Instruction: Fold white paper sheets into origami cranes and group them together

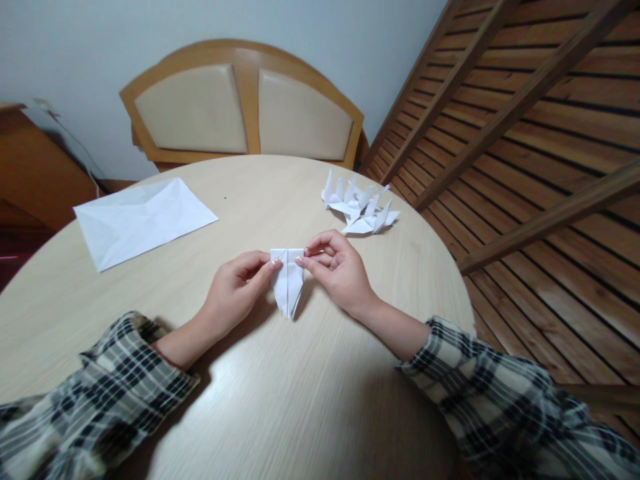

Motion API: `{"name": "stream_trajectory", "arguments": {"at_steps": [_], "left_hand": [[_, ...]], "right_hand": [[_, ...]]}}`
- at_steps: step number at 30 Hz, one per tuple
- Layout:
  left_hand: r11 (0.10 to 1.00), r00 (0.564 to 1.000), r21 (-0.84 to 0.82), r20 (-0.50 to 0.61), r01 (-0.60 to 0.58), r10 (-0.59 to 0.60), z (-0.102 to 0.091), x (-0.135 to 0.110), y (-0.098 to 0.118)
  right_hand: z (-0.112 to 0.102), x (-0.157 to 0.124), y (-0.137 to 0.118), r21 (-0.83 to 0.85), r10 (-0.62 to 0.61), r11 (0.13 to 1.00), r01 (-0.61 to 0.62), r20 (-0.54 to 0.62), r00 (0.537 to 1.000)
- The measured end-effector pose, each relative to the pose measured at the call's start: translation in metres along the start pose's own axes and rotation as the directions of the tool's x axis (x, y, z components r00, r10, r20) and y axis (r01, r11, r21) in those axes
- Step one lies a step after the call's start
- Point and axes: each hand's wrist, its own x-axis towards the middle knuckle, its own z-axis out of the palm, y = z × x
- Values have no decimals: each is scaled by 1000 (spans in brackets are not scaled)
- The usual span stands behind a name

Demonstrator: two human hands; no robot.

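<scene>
A small piece of folded white paper [289,287] is held up between my two hands, just over the middle of the table. Its top edge is straight and its lower end narrows to a blunt point, with a seam down the centre. My left hand [239,288] pinches the upper left corner between thumb and fingers. At the upper right corner, my right hand [340,270] pinches the paper with the thumb on the front. The fingers behind the paper are partly hidden.
Several folded paper cranes [357,205] sit clustered at the back right of the round wooden table [280,413]. Creased white paper sheets [145,217] lie at the back left. Beyond the table stands a padded headboard [253,107]; a slatted wooden partition [525,133] rises at the right.
</scene>
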Motion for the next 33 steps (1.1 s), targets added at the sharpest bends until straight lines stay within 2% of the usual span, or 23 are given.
{"name": "stream_trajectory", "arguments": {"at_steps": [6, 11, 16, 19, 26, 33], "left_hand": [[988, 992, -98, 50, 122, -117, 1, 2, 0], [936, 960, -228, 141, 270, -242, 2, 3, -8], [839, 928, -401, 103, 367, -357, 3, 4, -15], [791, 903, -451, 94, 414, -420, 4, 6, -14], [776, 897, -464, 114, 427, -426, 4, 7, -14], [779, 898, -449, 173, 438, -405, 3, 7, -16]], "right_hand": [[-1, 0, 3, -18, 32, 999, -32, 34, 999], [-3, 2, 8, -15, 67, 998, -66, 118, 991], [-6, 2, 7, -70, 0, 997, 13, 183, 983], [-6, 1, 7, -98, -11, 995, 32, 204, 979], [-7, 0, 12, -116, -27, 992, 55, 231, 973], [-13, 1, 6, -349, -194, 895, 277, 256, 947]]}}
